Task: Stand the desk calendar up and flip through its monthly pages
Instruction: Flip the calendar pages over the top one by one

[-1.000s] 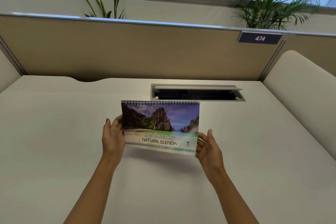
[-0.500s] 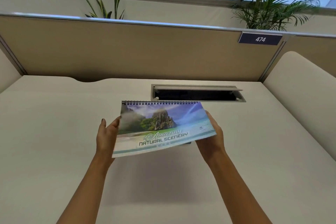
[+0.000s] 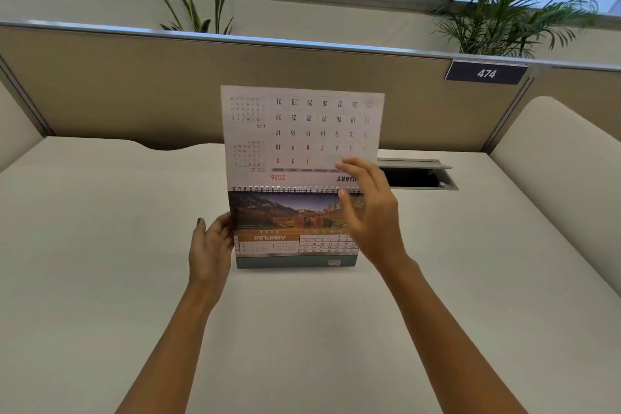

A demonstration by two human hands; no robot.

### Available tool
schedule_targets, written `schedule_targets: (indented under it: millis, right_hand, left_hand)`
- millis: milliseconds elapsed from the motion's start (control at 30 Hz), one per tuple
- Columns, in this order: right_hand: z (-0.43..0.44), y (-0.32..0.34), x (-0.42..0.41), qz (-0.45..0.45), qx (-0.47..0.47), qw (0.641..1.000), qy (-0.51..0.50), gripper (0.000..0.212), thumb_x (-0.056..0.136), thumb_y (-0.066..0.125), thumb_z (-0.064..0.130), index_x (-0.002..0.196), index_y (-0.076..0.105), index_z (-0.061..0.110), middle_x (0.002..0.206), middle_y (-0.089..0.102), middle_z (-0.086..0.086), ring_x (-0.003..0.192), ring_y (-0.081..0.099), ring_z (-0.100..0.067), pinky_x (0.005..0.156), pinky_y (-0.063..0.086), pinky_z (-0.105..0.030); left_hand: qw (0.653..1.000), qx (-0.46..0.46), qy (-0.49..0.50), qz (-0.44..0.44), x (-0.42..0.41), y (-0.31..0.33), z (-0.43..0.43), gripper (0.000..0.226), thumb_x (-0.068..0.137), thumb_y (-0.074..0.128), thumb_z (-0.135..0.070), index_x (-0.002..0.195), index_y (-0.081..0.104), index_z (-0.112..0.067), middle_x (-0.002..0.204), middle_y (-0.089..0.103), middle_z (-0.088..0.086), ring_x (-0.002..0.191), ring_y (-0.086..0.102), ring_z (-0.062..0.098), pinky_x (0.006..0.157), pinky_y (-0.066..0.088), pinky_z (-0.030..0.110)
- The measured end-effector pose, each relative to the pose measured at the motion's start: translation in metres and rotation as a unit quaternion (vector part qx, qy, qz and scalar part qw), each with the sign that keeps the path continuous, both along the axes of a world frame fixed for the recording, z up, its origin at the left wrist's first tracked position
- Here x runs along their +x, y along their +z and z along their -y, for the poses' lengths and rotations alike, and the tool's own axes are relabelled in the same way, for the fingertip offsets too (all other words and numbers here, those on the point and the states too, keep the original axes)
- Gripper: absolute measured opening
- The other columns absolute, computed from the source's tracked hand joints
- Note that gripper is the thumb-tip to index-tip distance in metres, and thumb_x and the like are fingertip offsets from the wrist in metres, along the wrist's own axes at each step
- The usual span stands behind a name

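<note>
The spiral-bound desk calendar stands upright on the white desk, showing a mountain photo and the JANUARY grid. Its cover page is swung up above the spiral, its back printed with upside-down January 2026 dates. My left hand grips the calendar's left edge. My right hand is in front of the calendar's right side, fingers spread, fingertips touching the lifted page near the spiral. The right part of the January page is hidden behind that hand.
A recessed cable tray with an open metal lid sits behind the calendar to the right. A beige partition with a "474" sign closes the back. A padded side panel rises on the right. Plants stand behind.
The calendar went from held in the air to standing on the desk. The scenery cover was flipped up over the spiral by my right hand, revealing January.
</note>
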State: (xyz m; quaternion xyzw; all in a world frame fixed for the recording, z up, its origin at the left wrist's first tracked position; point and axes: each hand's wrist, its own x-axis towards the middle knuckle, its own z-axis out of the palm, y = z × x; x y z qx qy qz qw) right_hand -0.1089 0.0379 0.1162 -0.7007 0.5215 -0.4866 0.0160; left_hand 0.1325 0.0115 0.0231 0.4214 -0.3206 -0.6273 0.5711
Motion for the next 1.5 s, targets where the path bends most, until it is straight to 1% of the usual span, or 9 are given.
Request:
schedule_targets:
  millis: [167, 467, 533, 700, 833, 933, 1200, 1367, 1500]
  right_hand:
    - [0.013, -0.008, 0.001, -0.099, 0.031, 0.994, -0.042, 0.024, 0.089, 0.062, 0.012, 0.113, 0.063, 0.005, 0.116, 0.063, -0.014, 0.116, 0.053, -0.029, 0.106, 0.043, -0.045]
    - [0.019, -0.023, 0.006, -0.109, 0.016, 0.991, -0.081, 0.021, 0.093, 0.054, 0.012, 0.106, 0.069, 0.005, 0.1, 0.067, -0.013, 0.107, 0.056, -0.03, 0.11, 0.035, -0.041]
    - [0.017, -0.028, 0.008, -0.073, -0.004, 0.993, -0.09, 0.021, 0.093, 0.056, 0.013, 0.108, 0.068, 0.006, 0.105, 0.064, -0.013, 0.11, 0.053, -0.028, 0.107, 0.04, -0.04]
    - [0.006, -0.043, 0.011, 0.112, -0.057, 0.974, -0.187, 0.025, 0.092, 0.058, 0.012, 0.117, 0.056, 0.013, 0.12, 0.052, -0.011, 0.114, 0.041, -0.011, 0.097, 0.035, -0.009]
    - [-0.005, -0.06, 0.009, 0.246, 0.006, 0.94, -0.237, 0.036, 0.089, 0.061, 0.009, 0.122, 0.047, 0.01, 0.125, 0.047, -0.013, 0.109, 0.051, -0.018, 0.091, 0.05, -0.026]
    - [-0.016, -0.076, 0.011, 0.329, 0.086, 0.909, -0.242, 0.042, 0.09, 0.06, 0.008, 0.128, 0.043, 0.014, 0.13, 0.044, -0.011, 0.104, 0.056, -0.018, 0.081, 0.052, -0.024]
    - [-0.024, -0.103, 0.017, 0.32, 0.156, 0.906, -0.228, 0.029, 0.091, 0.059, 0.008, 0.117, 0.049, 0.015, 0.122, 0.053, -0.006, 0.105, 0.057, -0.018, 0.087, 0.055, -0.031]
    - [-0.027, -0.109, 0.016, 0.295, 0.141, 0.916, -0.233, 0.032, 0.086, 0.066, 0.008, 0.114, 0.052, 0.016, 0.113, 0.059, -0.003, 0.102, 0.057, -0.015, 0.077, 0.043, -0.008]
    - [-0.03, -0.107, 0.013, 0.295, 0.132, 0.915, -0.242, 0.033, 0.082, 0.071, 0.009, 0.109, 0.055, 0.014, 0.105, 0.06, 0.001, 0.095, 0.058, -0.015, 0.077, 0.045, -0.013]
  left_hand:
    - [1.0, -0.008, 0.013, 0.005, -0.002, -0.001, 0.0, 0.055, 0.1, 0.014, -0.047, 0.117, 0.058, -0.018, 0.118, 0.065, 0.004, 0.109, 0.059, 0.018, 0.09, 0.045, 0.032]
    - [1.0, -0.002, 0.016, 0.003, -0.003, -0.002, -0.001, 0.056, 0.1, 0.014, -0.049, 0.118, 0.058, -0.019, 0.119, 0.066, 0.003, 0.111, 0.06, 0.019, 0.091, 0.045, 0.032]
    - [1.0, -0.002, 0.016, 0.002, -0.003, -0.002, -0.001, 0.056, 0.1, 0.014, -0.049, 0.119, 0.057, -0.019, 0.12, 0.065, 0.003, 0.112, 0.059, 0.018, 0.091, 0.045, 0.031]
    - [1.0, -0.006, 0.018, 0.005, -0.003, -0.002, -0.001, 0.057, 0.1, 0.013, -0.047, 0.125, 0.054, -0.015, 0.121, 0.064, 0.005, 0.111, 0.059, 0.018, 0.09, 0.045, 0.03]
    - [1.0, -0.005, 0.018, 0.008, -0.004, -0.002, -0.002, 0.055, 0.1, 0.013, -0.047, 0.123, 0.055, -0.017, 0.119, 0.065, 0.002, 0.11, 0.06, 0.016, 0.089, 0.046, 0.028]
    - [1.0, -0.004, 0.018, 0.006, -0.004, -0.002, -0.002, 0.055, 0.1, 0.013, -0.047, 0.12, 0.056, -0.018, 0.116, 0.066, 0.001, 0.109, 0.06, 0.015, 0.089, 0.046, 0.028]
    - [1.0, -0.003, 0.022, 0.002, -0.005, -0.002, -0.002, 0.056, 0.101, 0.013, -0.046, 0.122, 0.055, -0.016, 0.116, 0.066, 0.001, 0.107, 0.061, 0.014, 0.088, 0.046, 0.028]
    - [1.0, 0.0, 0.021, 0.007, -0.005, -0.001, -0.003, 0.054, 0.101, 0.013, -0.047, 0.117, 0.058, -0.021, 0.114, 0.067, -0.002, 0.106, 0.062, 0.013, 0.086, 0.046, 0.027]
    - [1.0, 0.002, 0.02, 0.009, -0.005, -0.001, -0.003, 0.054, 0.1, 0.013, -0.047, 0.118, 0.056, -0.021, 0.117, 0.066, -0.002, 0.108, 0.061, 0.013, 0.087, 0.046, 0.027]
